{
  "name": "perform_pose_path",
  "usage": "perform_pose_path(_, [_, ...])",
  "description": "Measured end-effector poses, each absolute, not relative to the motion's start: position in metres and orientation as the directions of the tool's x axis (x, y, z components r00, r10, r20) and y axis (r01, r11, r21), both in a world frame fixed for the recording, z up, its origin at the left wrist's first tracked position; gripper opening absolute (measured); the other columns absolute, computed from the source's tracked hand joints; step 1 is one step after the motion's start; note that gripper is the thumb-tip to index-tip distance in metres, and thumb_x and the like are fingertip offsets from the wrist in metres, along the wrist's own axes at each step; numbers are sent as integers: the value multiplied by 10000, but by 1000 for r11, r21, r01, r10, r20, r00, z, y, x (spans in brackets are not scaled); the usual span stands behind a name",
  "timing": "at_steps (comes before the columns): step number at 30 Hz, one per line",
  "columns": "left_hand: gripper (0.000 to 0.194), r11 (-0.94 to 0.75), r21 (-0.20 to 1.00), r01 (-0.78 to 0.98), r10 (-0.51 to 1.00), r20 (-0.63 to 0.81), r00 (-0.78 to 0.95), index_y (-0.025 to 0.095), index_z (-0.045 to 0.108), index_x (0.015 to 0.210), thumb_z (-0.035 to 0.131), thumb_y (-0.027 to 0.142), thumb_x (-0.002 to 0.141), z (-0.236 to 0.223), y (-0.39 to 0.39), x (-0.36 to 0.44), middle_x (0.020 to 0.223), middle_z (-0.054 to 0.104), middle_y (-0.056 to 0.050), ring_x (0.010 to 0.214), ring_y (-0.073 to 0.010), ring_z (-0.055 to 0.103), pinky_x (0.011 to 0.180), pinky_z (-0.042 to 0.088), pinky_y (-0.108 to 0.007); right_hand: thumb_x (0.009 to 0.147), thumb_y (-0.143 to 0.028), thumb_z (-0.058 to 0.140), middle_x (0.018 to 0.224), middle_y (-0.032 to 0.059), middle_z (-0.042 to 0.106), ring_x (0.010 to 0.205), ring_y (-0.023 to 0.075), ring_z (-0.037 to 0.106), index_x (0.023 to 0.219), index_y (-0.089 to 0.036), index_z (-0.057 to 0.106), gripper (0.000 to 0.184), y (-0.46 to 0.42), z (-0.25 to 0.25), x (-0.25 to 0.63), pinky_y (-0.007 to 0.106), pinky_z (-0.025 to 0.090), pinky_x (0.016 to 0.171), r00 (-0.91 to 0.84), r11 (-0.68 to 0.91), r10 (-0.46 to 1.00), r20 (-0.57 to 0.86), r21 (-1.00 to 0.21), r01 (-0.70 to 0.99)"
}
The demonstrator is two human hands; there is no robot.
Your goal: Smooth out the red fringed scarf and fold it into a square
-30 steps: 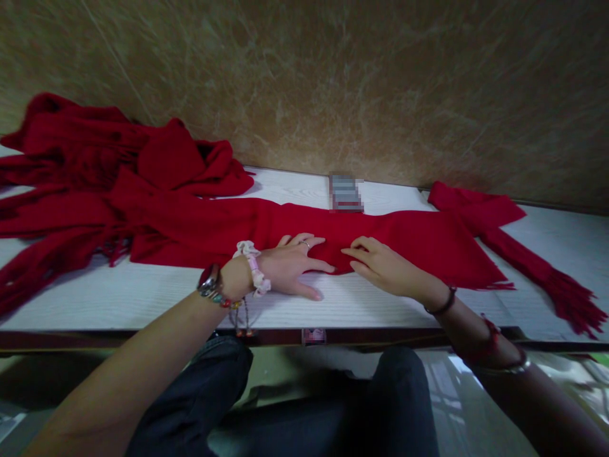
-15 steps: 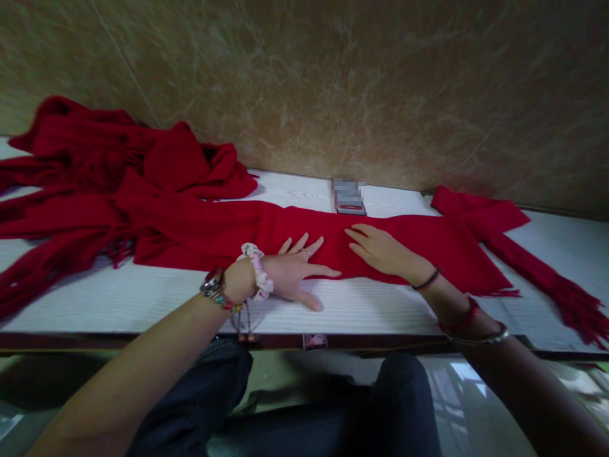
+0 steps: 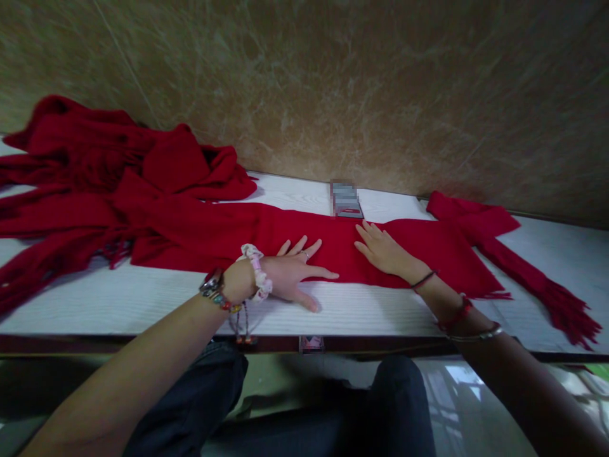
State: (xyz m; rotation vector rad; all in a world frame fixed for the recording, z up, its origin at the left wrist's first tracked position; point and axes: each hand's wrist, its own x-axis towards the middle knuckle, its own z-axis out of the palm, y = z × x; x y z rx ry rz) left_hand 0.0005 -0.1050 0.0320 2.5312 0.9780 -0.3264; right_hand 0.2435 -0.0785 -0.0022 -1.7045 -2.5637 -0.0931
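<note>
A red scarf [image 3: 304, 228] lies spread flat across the white table, its fringed end toward the right. My left hand [image 3: 295, 273] rests palm down with fingers spread, partly on the scarf and partly over the table in front of it. To its right, my right hand [image 3: 383, 252] lies flat on the same scarf, fingers outstretched. Neither hand grips anything. The scarf's left part runs up to a heap of crumpled red scarves [image 3: 176, 162], where its far end cannot be told apart.
Behind the scarf a phone-like device [image 3: 346, 200], partly blurred out, lies on the white table [image 3: 181, 301]. Another red scarf with a fringe [image 3: 528, 266] is folded over at the right. A brown marbled wall [image 3: 304, 89] rises along the back edge.
My right hand has shifted slightly right over the scarf, and its fingers now point more toward the wall. My left hand stays where it was.
</note>
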Motion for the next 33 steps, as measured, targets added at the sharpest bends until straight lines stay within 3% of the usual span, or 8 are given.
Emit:
perform_pose_path(4, [630,-692,302,656,570,-330,753,371,427,1251,552,617,685,33,-102,-1,1465,-43,-69,1273,-417,-114,967,64,-616,902,-394,247,1385,203,301,1277,313,252,1320,-90,343,526,-85,-6,241,514,317,955,-391,390,910,137,36,920])
perform_pose_path(8, [567,-726,323,607,539,-280,794,383,465,1214,556,600,698,33,-99,-3,1470,3,-32,1298,-374,-85,989,52,-594,893,-438,231,1404,164,283,1286,319,222,1339,-138,325,545,-94,-4,238,540,284,968,-345,351,930,124,-30,936])
perform_pose_path(11, [471,-740,331,585,527,-255,811,379,501,1178,548,547,741,33,-97,-3,1468,73,-20,1310,-352,-40,1001,66,-578,884,-468,232,1432,119,234,1308,294,167,1361,-164,279,568,-106,-1,235,538,244,994,-424,431,901,94,-65,900])
perform_pose_path(16, [230,-798,291,528,522,-104,847,286,629,989,447,359,870,32,-92,3,1412,279,-15,1320,-287,104,1030,141,-499,883,-465,248,1427,85,256,1310,261,182,1357,-179,289,556,-123,0,233,529,191,1020,-545,546,835,80,4,838])
perform_pose_path(20, [299,-776,201,598,608,-13,793,252,543,1139,439,346,875,23,-88,6,1403,298,-54,1309,-260,167,1033,171,-463,877,-480,264,1429,86,251,1306,269,192,1364,-181,271,572,-122,0,234,529,205,1014,-552,552,831,70,22,833])
perform_pose_path(25, [569,-707,158,690,672,-157,724,299,283,1348,395,523,837,13,-86,2,1459,101,-74,1318,-324,37,1015,112,-537,859,-529,269,1434,95,230,1306,283,184,1374,-170,240,629,-119,-2,236,538,197,1013,-565,564,823,62,35,825])
perform_pose_path(33, [598,-700,181,690,647,-246,721,364,278,1337,386,597,797,18,-83,-4,1465,25,-23,1319,-318,-14,1025,70,-520,802,-633,285,1449,109,161,1316,300,126,1390,-165,182,759,-120,4,238,558,170,1014,-565,565,825,-28,-1,825])
